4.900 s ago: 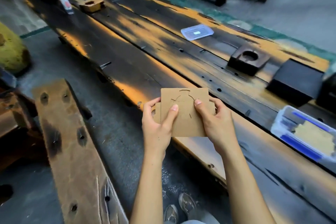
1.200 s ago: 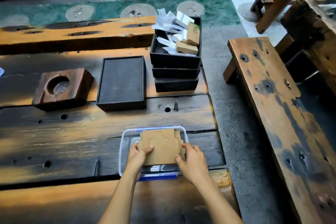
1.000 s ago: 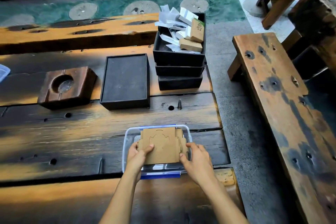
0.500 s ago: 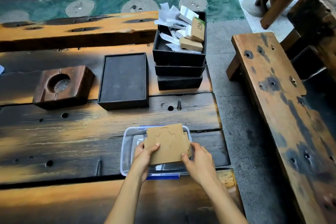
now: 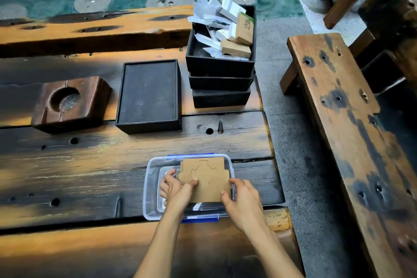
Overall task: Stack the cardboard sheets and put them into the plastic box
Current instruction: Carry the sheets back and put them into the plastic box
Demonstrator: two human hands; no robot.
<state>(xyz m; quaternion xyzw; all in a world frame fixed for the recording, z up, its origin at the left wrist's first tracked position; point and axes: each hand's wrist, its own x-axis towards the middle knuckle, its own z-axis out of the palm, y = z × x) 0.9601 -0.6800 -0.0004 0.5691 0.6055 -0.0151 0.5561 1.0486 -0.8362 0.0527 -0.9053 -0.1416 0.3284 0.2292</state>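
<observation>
Item: cardboard sheets [image 5: 204,178], brown, a curved cut line on the top face. Held as a stack over the open plastic box [image 5: 150,189], tilted, lower edge down inside it; how many sheets cannot be told, only stepped edges show at the left.

Left hand [image 5: 178,189]: closed on the stack's left edge, thumb on top, fingers beneath and seen through the clear wall.

Right hand [image 5: 242,201]: clamped on the lower right corner; its fingertips are hidden behind the cardboard and the box rim.

Plastic box: clear, blue clips at near and far rims, standing near the right end of the wooden worktop [image 5: 90,165]. Its floor is mostly covered by stack and hands.

Also on the worktop: a dark flat tray [image 5: 149,95]; three stacked black trays [image 5: 221,83], the top one holding papers and small cartons; a wooden block with a round hollow [image 5: 70,101].
</observation>
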